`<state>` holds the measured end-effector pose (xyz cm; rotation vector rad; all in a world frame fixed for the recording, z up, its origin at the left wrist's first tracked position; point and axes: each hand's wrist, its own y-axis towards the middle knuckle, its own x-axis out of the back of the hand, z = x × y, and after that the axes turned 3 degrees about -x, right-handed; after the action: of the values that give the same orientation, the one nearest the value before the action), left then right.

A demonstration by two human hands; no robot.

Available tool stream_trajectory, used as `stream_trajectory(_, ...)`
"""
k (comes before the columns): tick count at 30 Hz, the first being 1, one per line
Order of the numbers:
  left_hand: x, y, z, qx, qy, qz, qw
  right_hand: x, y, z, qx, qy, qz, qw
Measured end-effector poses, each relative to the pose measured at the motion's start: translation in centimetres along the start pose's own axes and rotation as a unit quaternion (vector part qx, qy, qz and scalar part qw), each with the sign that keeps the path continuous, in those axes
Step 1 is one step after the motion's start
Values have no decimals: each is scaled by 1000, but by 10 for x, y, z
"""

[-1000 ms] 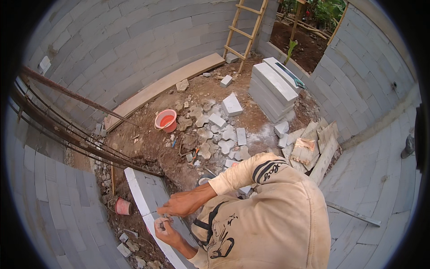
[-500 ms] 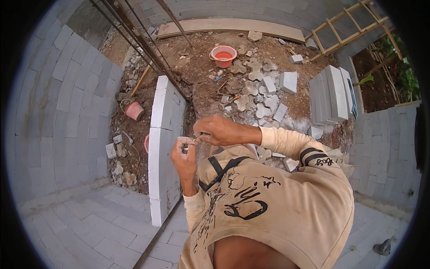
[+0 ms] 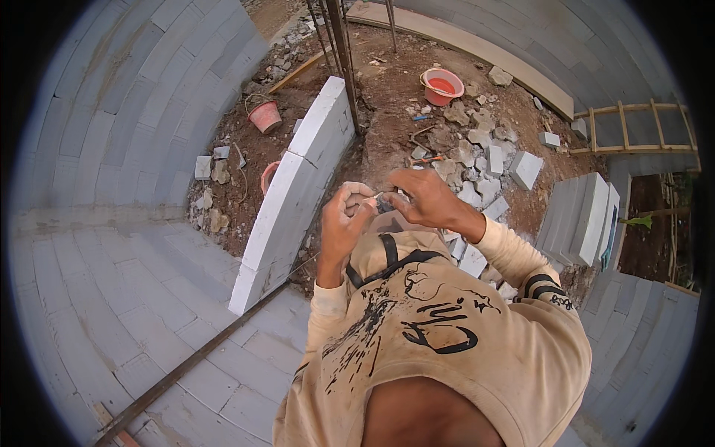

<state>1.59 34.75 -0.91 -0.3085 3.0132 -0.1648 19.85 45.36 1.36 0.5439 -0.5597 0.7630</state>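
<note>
Pinching small pale object (image 3: 375,198) between left hand (image 3: 344,223), right hand (image 3: 423,200).

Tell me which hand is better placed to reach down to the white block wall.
Left, probably. The left hand sits on the side of the white block wall, almost above it; the right hand is farther off, both pinching a small pale piece.

Beside the white block wall (image 3: 298,186), the small pale thing (image 3: 375,198) pinched between left hand (image 3: 344,220) and right hand (image 3: 426,200) is too small to identify.
</note>
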Motion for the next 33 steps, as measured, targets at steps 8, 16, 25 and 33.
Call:
stream_trajectory(8,4,-9,3,-24,-28,-16,999,8,0,2,-103,105,77,986)
stream_trajectory(16,0,-13,-2,-81,138,-29,987,-14,-5,-14,-196,215,76,954)
stream_trajectory(25,-7,-18,-7,-113,170,-43,978,-22,-6,-16,-289,393,-26,873)
stream_trajectory(33,-8,-17,6,-96,85,-62,990,-44,-15,-21,-228,190,-106,949)
